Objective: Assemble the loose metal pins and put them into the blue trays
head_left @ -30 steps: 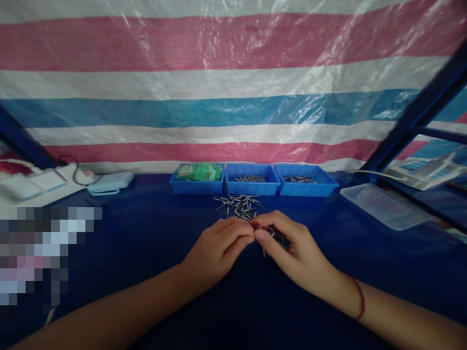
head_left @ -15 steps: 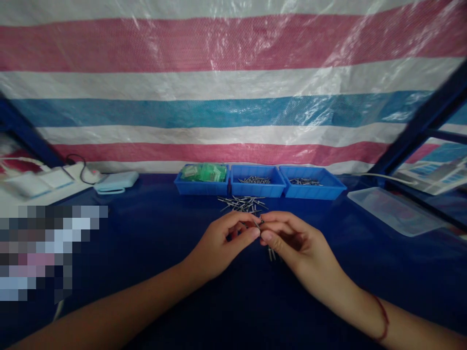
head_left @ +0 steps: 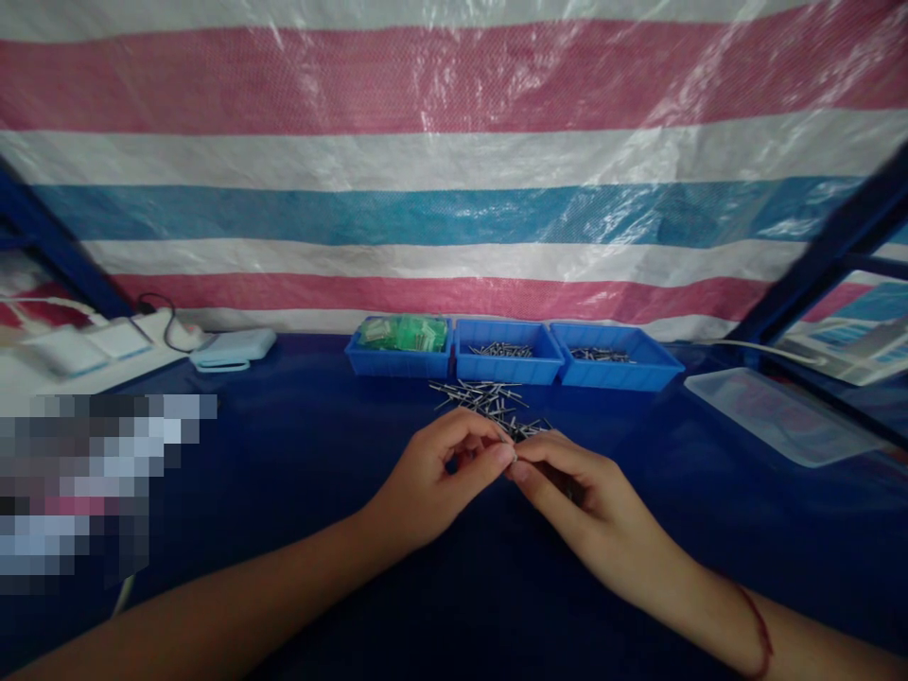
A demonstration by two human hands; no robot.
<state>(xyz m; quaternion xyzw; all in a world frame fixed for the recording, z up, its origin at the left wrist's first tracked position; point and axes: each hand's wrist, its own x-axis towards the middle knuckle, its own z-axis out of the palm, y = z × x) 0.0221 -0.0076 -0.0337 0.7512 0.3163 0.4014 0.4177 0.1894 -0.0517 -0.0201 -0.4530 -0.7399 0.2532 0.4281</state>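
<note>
My left hand is closed in a pinch, thumb against forefinger, on a thin metal piece that looks like a rivet. My right hand meets it fingertip to fingertip and pinches at the same spot; most of what lies between the fingers is hidden. Just beyond the fingertips, a loose pile of blind rivets is spread on the dark blue tabletop, part of it covered by my hands.
Behind the pile stand a blue bin with green packets and two blue bins of rivets, the middle one and the right one. A translucent lid lies right. Left are a light blue case and a power strip.
The view has swung slightly left, so the bins sit further right. Both hands stay together while the fingertips shift around the small rivet. Rivets formerly visible under my right hand are now hidden.
</note>
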